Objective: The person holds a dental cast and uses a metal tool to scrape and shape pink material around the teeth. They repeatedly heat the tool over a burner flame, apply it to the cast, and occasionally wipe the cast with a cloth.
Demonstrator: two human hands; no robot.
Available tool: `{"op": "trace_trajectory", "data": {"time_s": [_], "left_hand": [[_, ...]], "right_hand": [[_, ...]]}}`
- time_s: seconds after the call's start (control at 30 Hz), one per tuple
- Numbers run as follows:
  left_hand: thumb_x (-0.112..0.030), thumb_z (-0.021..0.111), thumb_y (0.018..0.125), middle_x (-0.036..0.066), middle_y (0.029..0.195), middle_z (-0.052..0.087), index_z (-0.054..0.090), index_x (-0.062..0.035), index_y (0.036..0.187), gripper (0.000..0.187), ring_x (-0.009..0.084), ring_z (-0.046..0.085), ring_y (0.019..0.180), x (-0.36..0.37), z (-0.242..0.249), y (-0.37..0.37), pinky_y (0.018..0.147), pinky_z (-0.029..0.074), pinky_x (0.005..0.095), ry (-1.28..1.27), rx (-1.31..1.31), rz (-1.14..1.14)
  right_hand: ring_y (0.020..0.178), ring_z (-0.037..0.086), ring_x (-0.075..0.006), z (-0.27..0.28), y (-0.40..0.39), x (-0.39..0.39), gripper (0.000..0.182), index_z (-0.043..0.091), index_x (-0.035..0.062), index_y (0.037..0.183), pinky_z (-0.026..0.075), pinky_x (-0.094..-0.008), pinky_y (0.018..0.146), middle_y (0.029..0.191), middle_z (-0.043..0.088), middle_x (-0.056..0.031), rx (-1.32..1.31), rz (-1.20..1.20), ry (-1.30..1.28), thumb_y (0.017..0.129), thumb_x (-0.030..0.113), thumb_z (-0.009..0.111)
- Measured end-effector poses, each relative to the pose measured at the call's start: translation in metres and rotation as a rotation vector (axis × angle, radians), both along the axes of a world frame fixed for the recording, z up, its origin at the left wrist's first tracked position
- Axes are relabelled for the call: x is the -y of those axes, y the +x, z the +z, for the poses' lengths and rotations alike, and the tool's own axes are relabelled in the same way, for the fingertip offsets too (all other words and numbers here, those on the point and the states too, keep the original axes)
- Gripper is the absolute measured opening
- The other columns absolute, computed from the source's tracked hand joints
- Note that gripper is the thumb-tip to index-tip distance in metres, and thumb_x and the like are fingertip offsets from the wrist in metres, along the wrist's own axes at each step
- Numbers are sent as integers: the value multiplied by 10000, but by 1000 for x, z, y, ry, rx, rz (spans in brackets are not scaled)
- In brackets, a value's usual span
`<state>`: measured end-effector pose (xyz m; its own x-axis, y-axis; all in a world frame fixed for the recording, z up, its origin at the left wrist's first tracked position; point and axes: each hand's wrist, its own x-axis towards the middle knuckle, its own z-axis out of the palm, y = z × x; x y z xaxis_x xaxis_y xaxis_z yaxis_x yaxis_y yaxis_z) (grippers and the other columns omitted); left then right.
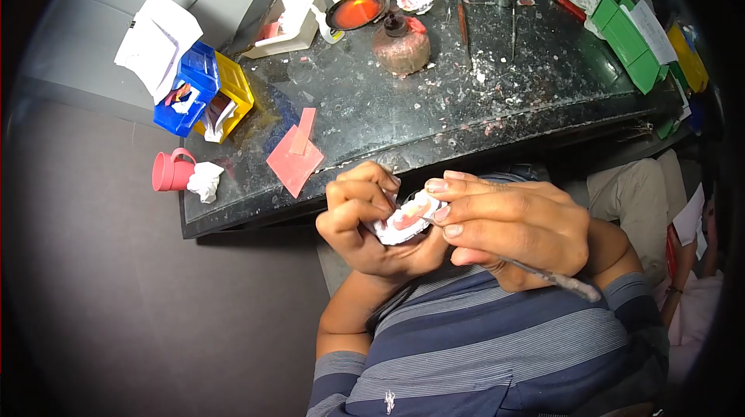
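Our left hand (369, 219) has its fingers curled narrow around a white cast (398, 238), which sits up off the worktop (372, 134), just past its near edge and above our lap. The fingers of our right hand (520, 223) are closed on a slim metal tool (574, 285), its working end close against the pink layer (410, 219) on the cast. We see three main risks. Too much push could skid the tool off the curved pink surface into our left fingers, which are close by, or gouge the layer. A loosened left grip could drop the cast, since nothing else visibly supports it. Our right fingertips crowd the tool's end, so a stray stroke might go unnoticed. Further left, the pink sheet (291, 165) lies near the edge, where a careless forearm could sweep it off.
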<state>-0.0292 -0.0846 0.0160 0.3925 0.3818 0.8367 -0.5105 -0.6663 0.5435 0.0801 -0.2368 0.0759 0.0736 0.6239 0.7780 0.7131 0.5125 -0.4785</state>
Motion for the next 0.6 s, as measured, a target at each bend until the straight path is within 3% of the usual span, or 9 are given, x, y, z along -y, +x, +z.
{"op": "trace_trajectory", "data": {"time_s": [0.13, 0.23, 0.37, 0.43, 0.6], "left_hand": [[-446, 986, 540, 64, 856, 406, 302, -103, 971, 878, 192, 524, 791, 0, -1, 6, 676, 517, 372, -136, 52, -93], [-226, 972, 617, 64, 854, 403, 309, -103, 966, 759, 176, 503, 764, 2, 6, -2, 638, 505, 328, -250, -121, -316], [-237, 931, 593, 57, 782, 401, 326, -92, 987, 736, 148, 460, 681, 3, 14, -2, 624, 437, 284, -241, -174, -393], [-116, 851, 584, 81, 795, 426, 329, -48, 1008, 676, 144, 449, 641, 3, 13, -1, 572, 420, 270, -264, -93, -477], [-126, 849, 550, 79, 795, 424, 306, -55, 1045, 738, 134, 420, 646, -1, 16, -4, 578, 399, 264, -312, -105, -564]], "right_hand": [[937, 732, -315, 10, -3, 5, 169, 690, -7, 956, 609, -420, 875, 958, 709, -167, -124, -54, -84, 844, 98, 760], [847, 742, -269, 13, 0, 6, 142, 706, 19, 911, 626, -334, 733, 921, 724, -153, -226, -69, -150, 809, 73, 789], [842, 745, -273, 16, 3, 4, 161, 704, -3, 896, 619, -339, 726, 901, 727, -170, -295, 4, -185, 829, 122, 780], [858, 737, -262, 17, 3, 5, 150, 717, -11, 945, 601, -326, 757, 914, 735, -144, -362, 82, -273, 840, 85, 764], [847, 738, -262, 14, 0, 3, 134, 709, -14, 936, 604, -329, 762, 909, 736, -139, -339, 84, -284, 862, 90, 749]]}}
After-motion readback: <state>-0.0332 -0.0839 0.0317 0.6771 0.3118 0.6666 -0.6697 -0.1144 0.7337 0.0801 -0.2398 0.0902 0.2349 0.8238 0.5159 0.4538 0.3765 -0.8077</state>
